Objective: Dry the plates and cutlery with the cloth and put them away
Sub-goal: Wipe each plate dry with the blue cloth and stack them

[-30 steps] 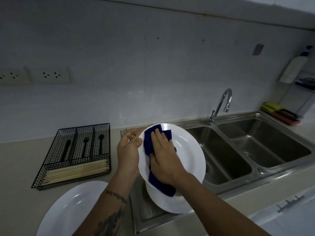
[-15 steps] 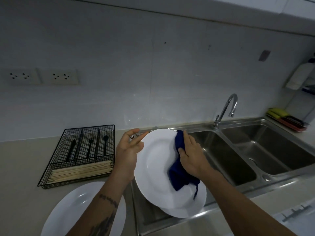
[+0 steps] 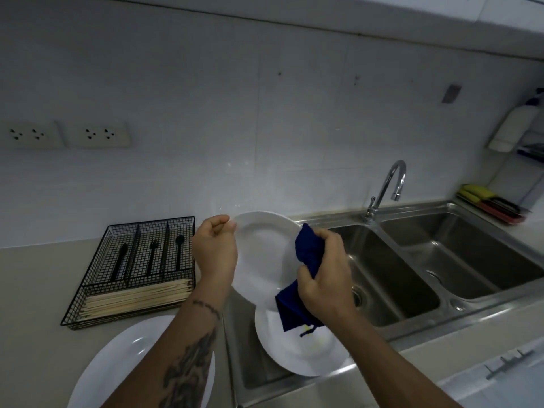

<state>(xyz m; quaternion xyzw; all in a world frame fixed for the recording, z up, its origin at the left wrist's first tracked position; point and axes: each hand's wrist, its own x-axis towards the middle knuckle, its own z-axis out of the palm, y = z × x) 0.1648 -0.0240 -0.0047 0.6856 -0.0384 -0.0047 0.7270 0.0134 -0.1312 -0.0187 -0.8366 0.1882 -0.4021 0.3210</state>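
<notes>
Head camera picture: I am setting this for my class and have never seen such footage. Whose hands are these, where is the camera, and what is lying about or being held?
No machine here: a person wears the camera on their head, looking down at their own hands. The left hand grips the rim of a white plate held up on edge. The right hand clutches a blue cloth against it. Another plate lies below by the sink, a third on the counter. A wire basket holds black cutlery and chopsticks.
</notes>
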